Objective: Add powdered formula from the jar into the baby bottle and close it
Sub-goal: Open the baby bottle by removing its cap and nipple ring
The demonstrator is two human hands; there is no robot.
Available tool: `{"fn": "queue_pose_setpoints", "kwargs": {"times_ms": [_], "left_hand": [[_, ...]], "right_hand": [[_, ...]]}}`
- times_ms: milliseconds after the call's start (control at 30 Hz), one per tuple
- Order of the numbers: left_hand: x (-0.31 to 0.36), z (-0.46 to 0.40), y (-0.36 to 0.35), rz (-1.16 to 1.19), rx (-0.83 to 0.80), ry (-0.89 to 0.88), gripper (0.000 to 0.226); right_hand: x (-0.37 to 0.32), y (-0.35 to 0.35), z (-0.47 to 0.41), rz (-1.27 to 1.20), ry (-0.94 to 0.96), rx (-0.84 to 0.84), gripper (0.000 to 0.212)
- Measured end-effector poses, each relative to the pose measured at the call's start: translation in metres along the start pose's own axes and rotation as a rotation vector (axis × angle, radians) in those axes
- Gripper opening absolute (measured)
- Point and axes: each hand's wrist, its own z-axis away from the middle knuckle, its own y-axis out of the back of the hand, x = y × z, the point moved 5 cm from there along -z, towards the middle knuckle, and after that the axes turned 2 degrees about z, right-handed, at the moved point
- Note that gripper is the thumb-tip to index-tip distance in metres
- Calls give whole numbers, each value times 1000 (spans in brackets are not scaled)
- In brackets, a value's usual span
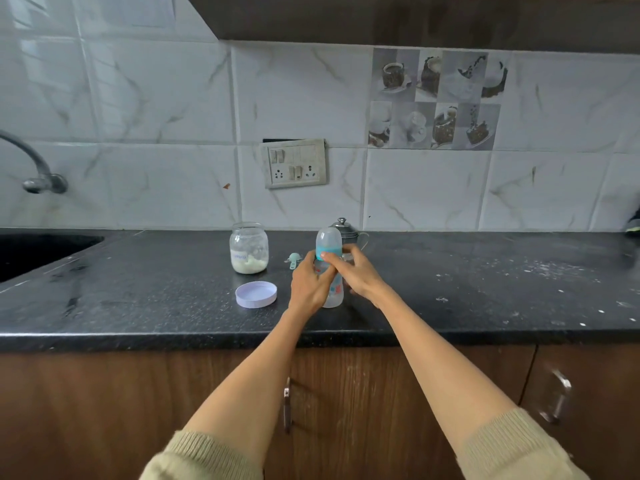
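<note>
A clear baby bottle [335, 293] stands upright on the dark counter, with a blue collar and a clear dome cap [328, 241] on top. My left hand [309, 285] wraps its body from the left. My right hand [356, 271] reaches in from the right, fingers pinching the blue collar. To the left stands an uncapped glass jar [248, 247] with white powder at its bottom. Its pale lilac lid [256, 294] lies upturned in front of it. A small teal scoop [293, 260] lies between jar and bottle.
A steel lidded pot [344, 228] stands right behind the bottle. A sink [38, 249] and tap [33, 168] are at the far left. White powder specks dust the counter [502, 282] to the right. Cabinet doors with handles sit below the counter edge.
</note>
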Motion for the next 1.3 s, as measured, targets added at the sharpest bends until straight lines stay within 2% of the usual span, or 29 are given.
{"fn": "queue_pose_setpoints", "kwargs": {"times_ms": [133,233,367,467,700,800,900,1067,1300], "left_hand": [[1,-1,3,2,2,-12,27],[1,-2,3,22,4,-31,23],[-1,-3,3,37,19,-64,16],[-1,-3,2,43,26,-84,16],[-6,-6,2,73,29,-104,13],[-8,-6,1,122,41,-89,14],[-9,-6,1,171,54,-92,17],[-8,-7,-2,191,60,-128,13],[-10,-9,-2,181,26,-137,20]], "right_hand": [[-31,16,-16,176,69,112,76],[-62,27,-32,404,111,137,77],[-88,32,-46,686,94,-71,62],[-92,30,-53,734,79,-188,55],[-98,18,-53,917,88,-271,50],[-92,7,-46,1069,65,-311,59],[-87,6,-50,1030,88,-329,62],[-82,10,-57,948,136,-429,41],[-86,11,-60,819,98,-643,36]]}}
